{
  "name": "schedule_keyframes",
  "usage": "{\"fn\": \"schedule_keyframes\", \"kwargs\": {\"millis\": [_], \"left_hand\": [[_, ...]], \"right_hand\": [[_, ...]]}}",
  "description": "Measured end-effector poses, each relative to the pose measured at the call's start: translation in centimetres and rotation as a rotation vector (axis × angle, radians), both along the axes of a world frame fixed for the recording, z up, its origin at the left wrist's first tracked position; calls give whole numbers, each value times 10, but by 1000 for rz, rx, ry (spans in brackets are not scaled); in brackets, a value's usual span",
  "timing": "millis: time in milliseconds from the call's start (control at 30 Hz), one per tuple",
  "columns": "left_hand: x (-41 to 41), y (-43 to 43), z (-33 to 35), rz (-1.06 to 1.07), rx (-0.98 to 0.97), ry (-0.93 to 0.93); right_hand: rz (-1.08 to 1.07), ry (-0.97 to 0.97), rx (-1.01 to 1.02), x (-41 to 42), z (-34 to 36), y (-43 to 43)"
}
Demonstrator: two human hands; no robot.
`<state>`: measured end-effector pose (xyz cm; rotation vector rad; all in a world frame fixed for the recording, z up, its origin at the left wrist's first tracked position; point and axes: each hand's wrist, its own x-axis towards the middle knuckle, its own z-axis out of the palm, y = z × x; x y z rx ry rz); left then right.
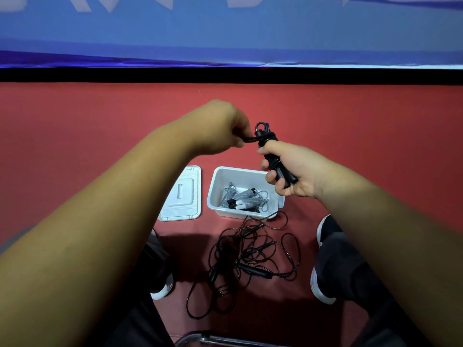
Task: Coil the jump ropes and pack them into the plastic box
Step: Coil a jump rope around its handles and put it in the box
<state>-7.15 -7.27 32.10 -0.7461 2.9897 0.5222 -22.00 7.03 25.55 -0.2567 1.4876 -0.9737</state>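
My right hand [292, 171] grips a black jump rope bundle [268, 141] by its handles, held upright above the white plastic box [218, 186]. My left hand [223, 128] pinches a loop of that rope's cord beside the bundle's top, where the cord is wrapped round. Inside the box lie coiled grey ropes [246, 197] with black and white handles. On the red floor below the box sprawls a tangle of loose black jump ropes [250, 256] with thin handles.
The box's white lid [181, 196] lies flat on the floor left of the box. My two shoes [318, 284] flank the rope tangle. A chair's metal bar [210, 338] shows at the bottom edge. A blue banner runs along the wall beyond.
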Motion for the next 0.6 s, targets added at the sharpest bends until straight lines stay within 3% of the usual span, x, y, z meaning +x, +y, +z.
{"fn": "schedule_keyframes", "kwargs": {"millis": [233, 467, 600], "left_hand": [[-1, 6, -11, 156, 41, -95], [3, 13, -10, 178, 392, 132], [6, 12, -10, 147, 496, 226]], "right_hand": [[-58, 21, -78, 7, 5, -1], [-171, 45, -107, 2, 4, -2], [-177, 54, -126, 2, 3, -2]]}}
